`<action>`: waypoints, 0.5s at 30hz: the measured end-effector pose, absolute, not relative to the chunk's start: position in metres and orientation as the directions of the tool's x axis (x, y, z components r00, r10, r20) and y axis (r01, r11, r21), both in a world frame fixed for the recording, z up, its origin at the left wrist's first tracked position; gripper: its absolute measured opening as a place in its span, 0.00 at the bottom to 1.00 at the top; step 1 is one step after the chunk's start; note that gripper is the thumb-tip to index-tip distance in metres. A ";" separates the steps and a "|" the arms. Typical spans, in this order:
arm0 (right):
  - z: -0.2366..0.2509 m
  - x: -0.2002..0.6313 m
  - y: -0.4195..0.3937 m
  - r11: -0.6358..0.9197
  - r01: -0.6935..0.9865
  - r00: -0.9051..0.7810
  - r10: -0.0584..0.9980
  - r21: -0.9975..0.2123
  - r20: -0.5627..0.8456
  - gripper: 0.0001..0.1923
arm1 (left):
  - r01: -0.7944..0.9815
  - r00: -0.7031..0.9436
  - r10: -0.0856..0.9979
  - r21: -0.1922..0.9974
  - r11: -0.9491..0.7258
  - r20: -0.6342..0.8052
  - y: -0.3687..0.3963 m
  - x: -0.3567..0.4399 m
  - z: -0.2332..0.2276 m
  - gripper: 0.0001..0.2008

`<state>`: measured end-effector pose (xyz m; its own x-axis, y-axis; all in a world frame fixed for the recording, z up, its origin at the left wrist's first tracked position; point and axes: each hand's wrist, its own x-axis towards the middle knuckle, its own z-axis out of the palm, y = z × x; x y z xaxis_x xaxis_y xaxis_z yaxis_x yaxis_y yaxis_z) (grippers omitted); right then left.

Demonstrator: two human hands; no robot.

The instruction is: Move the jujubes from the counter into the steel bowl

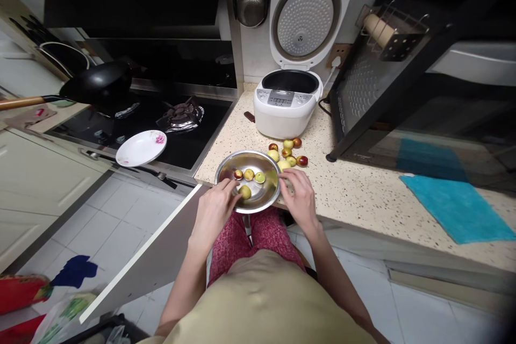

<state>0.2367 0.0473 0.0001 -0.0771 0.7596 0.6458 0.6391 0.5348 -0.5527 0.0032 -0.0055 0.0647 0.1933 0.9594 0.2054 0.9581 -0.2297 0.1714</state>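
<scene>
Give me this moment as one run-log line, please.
left hand: fingertips on a fruit in steel bowl | right hand: on bowl rim | loose fruits beside open rice cooker

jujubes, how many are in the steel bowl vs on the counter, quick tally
In the steel bowl: 4 jujubes, the left hand touching the nearest.
On the counter by the rice cooker: 7 loose jujubes.
Total: 11. The right hand is at the bowl's rim.

Bare forearms, a khaki top and dark red patterned trousers on the person
</scene>
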 end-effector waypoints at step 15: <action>-0.027 0.285 0.102 0.293 0.851 -0.038 0.862 -0.436 0.506 0.24 | 0.914 0.231 0.948 0.286 -0.289 0.221 -0.018 0.010 0.059 0.06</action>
